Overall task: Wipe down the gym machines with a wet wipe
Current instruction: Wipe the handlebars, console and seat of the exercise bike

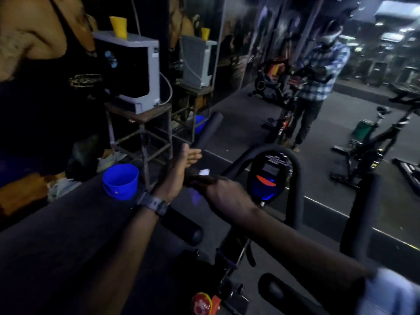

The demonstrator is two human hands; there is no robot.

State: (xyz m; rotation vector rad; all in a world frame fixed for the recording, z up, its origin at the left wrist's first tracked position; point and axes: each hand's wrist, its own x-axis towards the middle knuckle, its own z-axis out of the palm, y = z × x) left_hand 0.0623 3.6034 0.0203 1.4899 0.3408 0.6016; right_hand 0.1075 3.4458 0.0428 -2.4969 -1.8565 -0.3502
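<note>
Dim gym floor, seen from over an exercise bike that faces a wall mirror. Far left, a blue bucket (120, 181) sits on a dark ledge, below a stool carrying a grey-cased appliance (138, 69) topped by a yellow cup (118, 27).

Next, the left hand (179, 164), a watch (153, 203) at its wrist, is held with fingers straight and thumb raised, gripping nothing, its fingertips just short of the foam handlebar grip (208, 130) that rises up and away.

Centre: a small white patch, taken to be the wet wipe (203, 172), shows just beyond the right hand (223, 192). That hand lies with fingers curled over a dark part of the handlebar; whether it pinches the wipe or merely presses it cannot be told, the frame being dark and blurred there.

Right of the hands, the bike's console (269, 176) glows blue and orange inside a padded black loop (293, 169).

Handling, as a judgement: the wipe is light, limp and damp, so it will bunch and slip unless backed by flat fingers; best wrapped round the foam and drawn along it. The foam yields and grips well. The console is the fragile part, calling for light pressure.
</note>
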